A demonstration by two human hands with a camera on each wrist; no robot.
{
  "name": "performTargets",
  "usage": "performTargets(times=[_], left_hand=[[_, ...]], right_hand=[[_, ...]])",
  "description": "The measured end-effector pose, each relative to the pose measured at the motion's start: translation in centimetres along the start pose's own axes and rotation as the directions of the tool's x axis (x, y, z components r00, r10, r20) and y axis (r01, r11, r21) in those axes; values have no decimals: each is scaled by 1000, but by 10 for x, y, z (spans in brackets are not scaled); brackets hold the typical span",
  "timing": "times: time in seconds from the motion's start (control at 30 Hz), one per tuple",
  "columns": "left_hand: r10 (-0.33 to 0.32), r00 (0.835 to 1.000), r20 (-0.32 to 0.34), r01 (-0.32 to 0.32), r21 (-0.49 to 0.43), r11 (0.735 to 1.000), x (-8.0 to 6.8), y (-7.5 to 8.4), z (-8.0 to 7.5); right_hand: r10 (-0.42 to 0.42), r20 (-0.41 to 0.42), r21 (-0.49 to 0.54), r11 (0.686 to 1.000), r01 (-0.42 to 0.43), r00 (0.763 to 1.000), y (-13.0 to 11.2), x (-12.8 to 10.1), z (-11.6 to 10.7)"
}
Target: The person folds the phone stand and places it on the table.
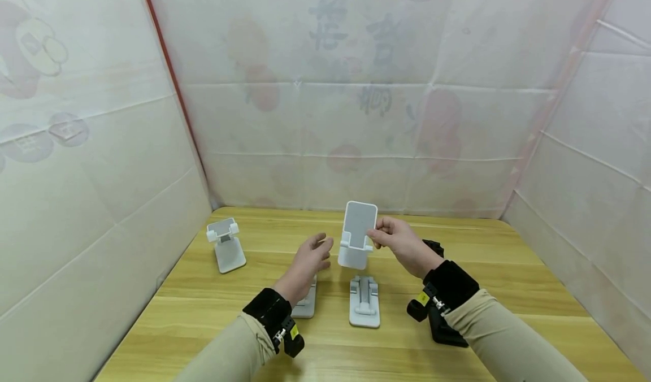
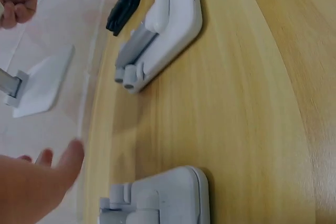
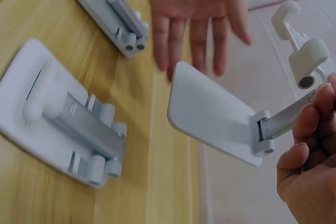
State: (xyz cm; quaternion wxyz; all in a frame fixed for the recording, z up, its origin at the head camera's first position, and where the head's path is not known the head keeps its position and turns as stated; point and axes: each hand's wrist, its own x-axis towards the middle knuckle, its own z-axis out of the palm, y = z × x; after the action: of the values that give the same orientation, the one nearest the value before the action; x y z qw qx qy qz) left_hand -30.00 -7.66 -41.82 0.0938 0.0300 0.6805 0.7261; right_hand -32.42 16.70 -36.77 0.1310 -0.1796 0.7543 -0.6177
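Observation:
My right hand (image 1: 405,245) pinches the side edge of a white phone stand (image 1: 359,221) with a grey pad, holding it up above the table. The stand is unfolded; in the right wrist view its flat base plate (image 3: 207,114) and grey stem show. To its left my left hand (image 1: 307,262) is held out, fingers loosely extended, touching nothing. A folded phone stand (image 1: 364,316) lies on the table beneath the raised one. Another folded stand (image 1: 304,309) lies below my left hand, which partly hides it.
An unfolded white phone stand (image 1: 230,255) stands at the table's left side. Black folded objects (image 1: 446,334) lie partly hidden under my right forearm. White sheeting (image 1: 325,116) walls in the wooden table (image 1: 325,354) at the back and both sides.

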Motion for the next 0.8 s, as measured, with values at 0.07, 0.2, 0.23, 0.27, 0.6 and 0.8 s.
performTargets(times=[0.07, 0.2, 0.23, 0.27, 0.6, 0.8], left_hand=[[-20, 999, 43, 21, -27, 999, 1, -3, -1], [-33, 992, 122, 44, -88, 995, 4, -4, 1], [-26, 991, 130, 39, -98, 994, 5, -5, 1], [-22, 992, 128, 34, -93, 995, 5, -5, 2], [1, 998, 68, -1, -4, 1000, 4, -4, 4], [8, 999, 35, -9, 36, 999, 5, -5, 1]], right_hand=[[-9, 8, 11, 1000, 9, 1000, -1, 0, 1], [-20, 28, 24, 1000, 19, 999, -3, 1, 4], [-21, 32, 25, 999, 20, 999, -4, 1, 4], [-22, 34, 26, 999, 21, 999, -4, 0, 4], [-5, 18, 11, 1000, 5, 1000, -6, -3, 1], [-13, 7, -60, 998, 14, 1000, -3, -4, 3]])
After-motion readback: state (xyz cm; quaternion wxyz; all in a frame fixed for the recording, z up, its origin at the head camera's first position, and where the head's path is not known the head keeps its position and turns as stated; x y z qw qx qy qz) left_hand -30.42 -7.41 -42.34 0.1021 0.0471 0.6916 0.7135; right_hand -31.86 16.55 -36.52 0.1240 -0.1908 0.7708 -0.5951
